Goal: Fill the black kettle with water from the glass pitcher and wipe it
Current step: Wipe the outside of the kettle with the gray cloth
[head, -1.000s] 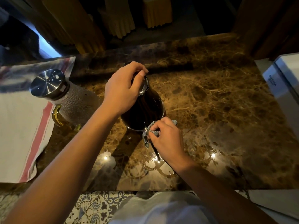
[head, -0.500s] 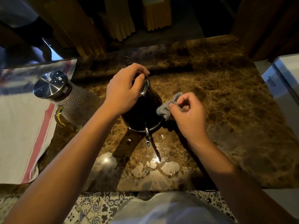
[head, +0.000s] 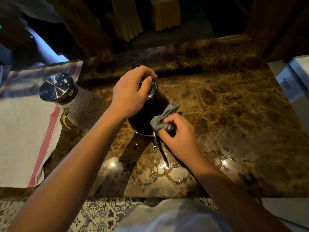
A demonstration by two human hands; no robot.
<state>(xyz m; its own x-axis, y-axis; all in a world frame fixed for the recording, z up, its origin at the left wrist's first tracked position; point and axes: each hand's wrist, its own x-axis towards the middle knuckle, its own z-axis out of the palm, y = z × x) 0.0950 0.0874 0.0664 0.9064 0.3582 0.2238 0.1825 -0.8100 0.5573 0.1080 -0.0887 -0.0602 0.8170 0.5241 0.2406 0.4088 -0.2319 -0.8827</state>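
Note:
The black kettle (head: 147, 119) stands upright on the brown marble counter (head: 225, 114), its thin metal spout (head: 154, 144) pointing toward me. My left hand (head: 132, 92) grips the kettle's top from above, fingers curled over the lid. My right hand (head: 180, 136) pinches a small grey cloth (head: 163, 118) and presses it against the kettle's lower right side, just above the spout. The glass pitcher (head: 82, 111), textured with a steel lid (head: 56, 88), stands to the left of the kettle.
A white towel with a red stripe (head: 25, 131) lies under and left of the pitcher. A white box (head: 296, 84) sits at the counter's right edge. Water rings glisten near the front edge (head: 163, 173). Yellow chair covers hang beyond the counter.
My right hand first swung the cloth from the spout up the kettle's right side. It has now come back down toward the spout. The left hand kept its grip on top.

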